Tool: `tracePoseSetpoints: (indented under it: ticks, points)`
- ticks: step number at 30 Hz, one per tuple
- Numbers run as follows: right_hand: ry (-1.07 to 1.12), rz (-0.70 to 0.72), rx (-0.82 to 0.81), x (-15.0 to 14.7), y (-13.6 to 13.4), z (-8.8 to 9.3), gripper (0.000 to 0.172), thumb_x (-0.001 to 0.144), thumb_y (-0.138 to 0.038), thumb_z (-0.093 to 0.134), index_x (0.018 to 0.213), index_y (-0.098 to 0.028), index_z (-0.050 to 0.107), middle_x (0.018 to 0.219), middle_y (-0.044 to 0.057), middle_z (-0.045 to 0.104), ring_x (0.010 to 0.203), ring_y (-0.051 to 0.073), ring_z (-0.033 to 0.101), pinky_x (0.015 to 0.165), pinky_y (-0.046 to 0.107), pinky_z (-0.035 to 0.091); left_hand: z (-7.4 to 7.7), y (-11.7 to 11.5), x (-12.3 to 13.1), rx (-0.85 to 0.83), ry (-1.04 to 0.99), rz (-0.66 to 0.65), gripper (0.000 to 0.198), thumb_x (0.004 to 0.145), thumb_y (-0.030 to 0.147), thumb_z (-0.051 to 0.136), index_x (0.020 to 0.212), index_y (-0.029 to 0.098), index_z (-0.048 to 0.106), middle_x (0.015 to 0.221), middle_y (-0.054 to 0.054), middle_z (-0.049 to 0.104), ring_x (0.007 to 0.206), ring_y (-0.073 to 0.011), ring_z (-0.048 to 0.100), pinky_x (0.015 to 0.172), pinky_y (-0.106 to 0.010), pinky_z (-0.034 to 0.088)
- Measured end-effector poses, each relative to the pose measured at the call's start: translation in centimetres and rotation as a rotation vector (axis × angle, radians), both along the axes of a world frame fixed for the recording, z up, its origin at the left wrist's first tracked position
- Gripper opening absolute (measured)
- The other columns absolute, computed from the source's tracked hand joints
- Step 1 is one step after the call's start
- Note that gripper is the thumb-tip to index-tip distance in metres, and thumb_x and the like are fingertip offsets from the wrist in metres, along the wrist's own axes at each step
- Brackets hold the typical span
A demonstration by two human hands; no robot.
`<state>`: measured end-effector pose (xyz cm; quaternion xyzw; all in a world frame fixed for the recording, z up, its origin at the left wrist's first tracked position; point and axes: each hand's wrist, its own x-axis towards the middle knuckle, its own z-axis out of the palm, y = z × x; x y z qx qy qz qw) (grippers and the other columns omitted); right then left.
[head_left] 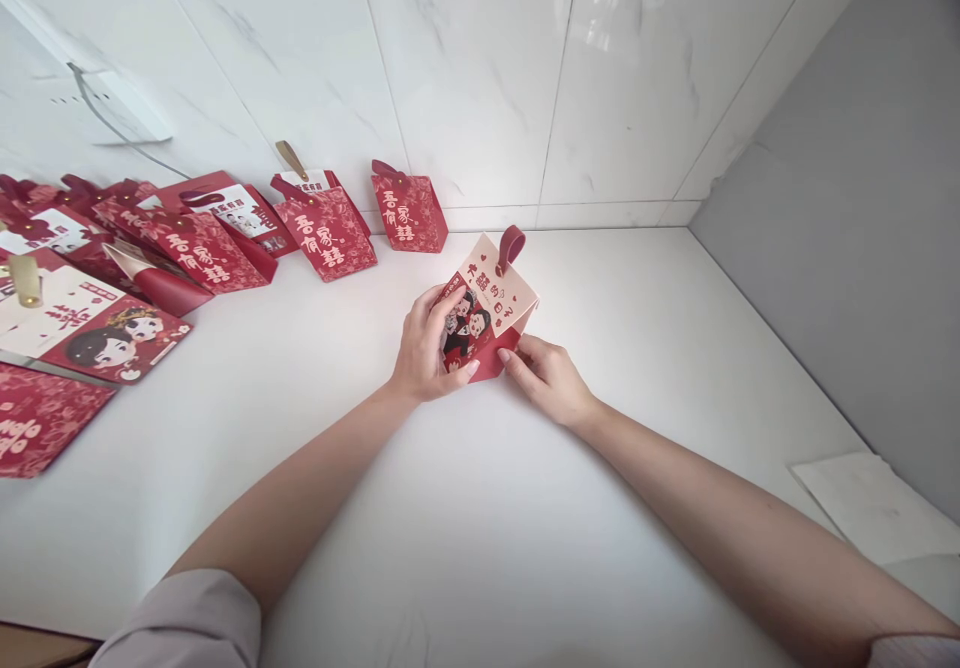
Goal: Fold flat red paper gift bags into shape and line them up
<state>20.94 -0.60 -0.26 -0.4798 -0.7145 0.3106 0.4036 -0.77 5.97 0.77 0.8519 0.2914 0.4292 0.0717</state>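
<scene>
A small red and cream paper gift box (491, 298) with a cartoon couple on its front is held tilted above the white table. A dark red strap loop stands up from its top. My left hand (429, 346) wraps round the box's left side, with the thumb along the lower edge. At the lower right corner, my right hand (550, 376) pinches the red side panel between thumb and fingers. The far side of the box and some of my fingertips are hidden.
Behind the held box, a red gift box (411, 210) stands by the marble-tiled wall. Another red box (330, 233) is left of it. Several more crowd the left side, including a cartoon-faced box (112, 333). A white sheet (874, 503) lies at the right.
</scene>
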Motion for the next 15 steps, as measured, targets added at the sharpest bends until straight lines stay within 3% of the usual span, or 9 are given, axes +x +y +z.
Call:
tracePoseSetpoints:
  ticks: [3, 8, 15]
  points:
    - [-0.030, 0.044, 0.006, 0.0, 0.0, 0.0, 0.040, 0.103, -0.046, 0.039, 0.071, -0.022, 0.047, 0.066, -0.001, 0.056, 0.059, 0.014, 0.049, 0.062, 0.028, 0.041, 0.0, 0.0, 0.0, -0.024, 0.001, -0.005, 0.086, 0.078, 0.061, 0.061, 0.150, 0.020, 0.040, 0.144, -0.017, 0.044, 0.137, -0.0365, 0.045, 0.115, -0.052, 0.038]
    - [-0.109, 0.066, 0.034, -0.1, 0.0, -0.2, 0.039, 0.102, -0.042, 0.037, 0.068, -0.023, 0.037, 0.063, -0.001, 0.050, 0.055, 0.013, 0.043, 0.059, 0.028, 0.036, -0.1, 0.1, -0.1, -0.053, -0.014, -0.037, 0.086, 0.076, 0.062, 0.062, 0.149, 0.022, 0.042, 0.144, -0.016, 0.044, 0.136, -0.0375, 0.045, 0.114, -0.053, 0.037]
    - [0.093, 0.019, -0.009, 0.0, -0.3, 0.1, 0.038, 0.100, -0.048, 0.047, 0.073, -0.022, 0.051, 0.071, 0.000, 0.057, 0.065, 0.014, 0.051, 0.064, 0.027, 0.040, -1.1, 0.5, 0.1, -0.253, -0.219, -0.109, 0.079, 0.083, 0.060, 0.058, 0.149, 0.021, 0.041, 0.145, -0.017, 0.048, 0.133, -0.0358, 0.048, 0.113, -0.052, 0.040]
